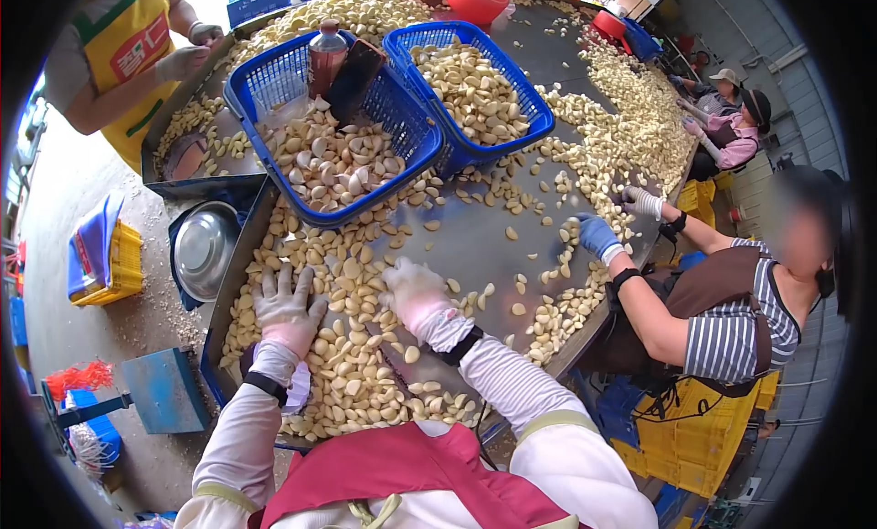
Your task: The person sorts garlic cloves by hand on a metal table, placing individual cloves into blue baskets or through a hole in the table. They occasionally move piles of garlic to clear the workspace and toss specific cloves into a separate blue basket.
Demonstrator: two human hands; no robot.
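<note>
Loose peeled garlic cloves (352, 346) cover the metal table (466, 241) around both my hands. My left hand (288, 312), in a pale glove, lies on the cloves near the table's left edge with its fingers spread. Farther right, my right hand (418, 296), also gloved, rests low at the edge of the clove pile, fingers apart and pointing left. Neither hand visibly grips anything, though the undersides are hidden. Just beyond them stands a blue basket (320, 216) of garlic, holding a bottle (326, 58) and a dark flat object (354, 83).
A second blue basket (541, 127) holds more garlic. Across the table on the right, a co-worker in a striped top (731, 342) reaches in with gloved hands (598, 235). Another person in a yellow apron (128, 54) stands upper left. A metal bowl (208, 246) sits beside the table.
</note>
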